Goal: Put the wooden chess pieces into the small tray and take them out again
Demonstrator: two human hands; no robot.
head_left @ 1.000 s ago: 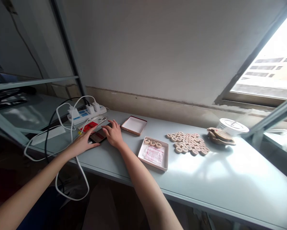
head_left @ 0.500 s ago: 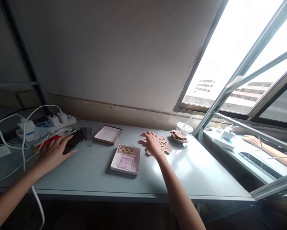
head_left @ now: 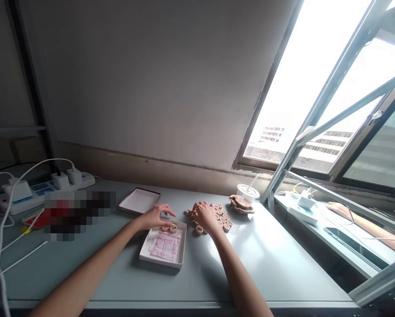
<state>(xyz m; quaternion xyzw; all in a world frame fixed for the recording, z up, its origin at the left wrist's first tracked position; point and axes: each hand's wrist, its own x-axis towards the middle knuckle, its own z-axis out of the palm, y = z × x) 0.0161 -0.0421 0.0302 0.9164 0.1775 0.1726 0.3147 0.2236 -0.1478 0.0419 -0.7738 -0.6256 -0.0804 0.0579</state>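
My left hand (head_left: pixel 157 216) hovers at the far left corner of a white open box (head_left: pixel 162 263). Its thumb and fingers are apart with nothing seen between them, close to the round wooden Chinese chess pieces (head_left: pixel 173 228) lying along the box's far side. A folded sheet with pink lines (head_left: pixel 165 245) lies in the same box. Right of it, my right hand (head_left: pixel 205 216) rests over a cluster of Chinese chess pieces (head_left: pixel 222 215) on the desk. Its fingers are curled downward, and the fingertips and whatever they hold are hidden.
Behind the box lies its shallow lid (head_left: pixel 139 200). A lidded plastic cup (head_left: pixel 248 193) with a straw stands by a brown carved holder (head_left: pixel 241 205). A power strip (head_left: pixel 48 189) with white cables sits at left. The metal frame (head_left: pixel 293 154) rises at right; beyond, a mirror-like scene shows another arm.
My left hand has left the dark phone at the left and moved right to the box. My right hand has come down onto the pieces, its fingers now curled. The view has shifted slightly.
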